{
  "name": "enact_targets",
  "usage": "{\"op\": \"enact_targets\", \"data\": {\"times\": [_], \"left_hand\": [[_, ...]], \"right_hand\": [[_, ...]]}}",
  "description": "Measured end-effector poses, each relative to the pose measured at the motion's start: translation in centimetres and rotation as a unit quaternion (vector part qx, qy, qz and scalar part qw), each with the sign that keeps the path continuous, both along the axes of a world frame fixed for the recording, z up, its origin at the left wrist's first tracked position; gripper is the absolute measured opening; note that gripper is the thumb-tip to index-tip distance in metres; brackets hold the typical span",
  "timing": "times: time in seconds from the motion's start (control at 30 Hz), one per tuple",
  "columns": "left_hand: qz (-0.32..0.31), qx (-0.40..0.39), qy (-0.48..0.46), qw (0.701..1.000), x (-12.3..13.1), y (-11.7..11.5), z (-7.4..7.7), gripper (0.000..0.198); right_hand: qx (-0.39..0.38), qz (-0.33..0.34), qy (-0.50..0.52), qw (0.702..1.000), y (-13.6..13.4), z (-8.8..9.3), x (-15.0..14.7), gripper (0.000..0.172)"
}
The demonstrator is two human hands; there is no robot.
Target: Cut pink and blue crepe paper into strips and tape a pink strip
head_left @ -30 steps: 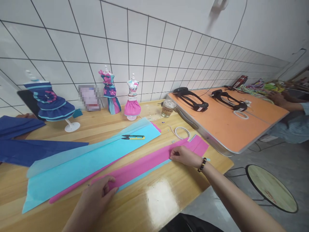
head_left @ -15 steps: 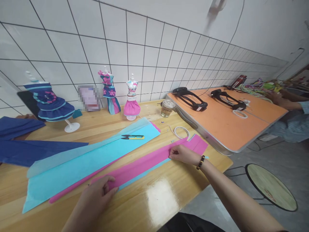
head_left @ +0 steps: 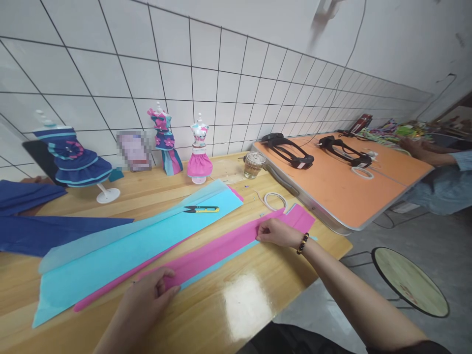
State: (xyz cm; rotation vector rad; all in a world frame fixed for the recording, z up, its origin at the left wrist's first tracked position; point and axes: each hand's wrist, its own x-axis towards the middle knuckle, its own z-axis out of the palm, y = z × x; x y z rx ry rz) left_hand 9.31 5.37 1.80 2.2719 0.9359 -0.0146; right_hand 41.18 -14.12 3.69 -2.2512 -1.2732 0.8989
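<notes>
A long pink paper strip (head_left: 221, 248) lies across the wooden table (head_left: 250, 300), on top of a light blue sheet (head_left: 121, 258). My left hand (head_left: 147, 297) pinches the strip's near end, thumb on top. My right hand (head_left: 275, 232), with a bead bracelet at the wrist, pinches the strip close to its far end. Small yellow-handled snips (head_left: 202, 209) rest on the blue sheet beyond the strip.
Dark blue paper (head_left: 55, 231) lies at the left. Three dressed doll mannequins (head_left: 199, 155) stand by the tiled wall, near a glass cup (head_left: 253, 165) and a white tape roll (head_left: 275, 200). An orange table (head_left: 342, 187) carries black headsets; another person's arm (head_left: 427, 155) rests there. A round stool (head_left: 409, 281) stands at the right.
Both hands keep their hold on the pink strip. The view has shifted slightly; nothing else moved visibly.
</notes>
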Motion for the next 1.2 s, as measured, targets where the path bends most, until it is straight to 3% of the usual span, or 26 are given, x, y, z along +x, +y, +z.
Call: {"op": "enact_targets", "data": {"times": [0.6,0.9,1.2], "left_hand": [[0.005,0.001,-0.010,1.000,-0.2,0.2,-0.5,0.033],[-0.028,-0.013,0.023,0.999,-0.4,1.0,-0.9,0.035],[-0.034,-0.011,0.025,0.999,-0.4,0.8,-0.8,0.035]], "right_hand": [[-0.025,0.005,-0.043,0.999,-0.2,0.2,0.2,0.019],[-0.052,0.006,-0.065,0.997,-1.7,0.6,2.2,0.018],[-0.110,0.002,-0.023,0.994,-3.2,1.1,4.6,0.015]]}}
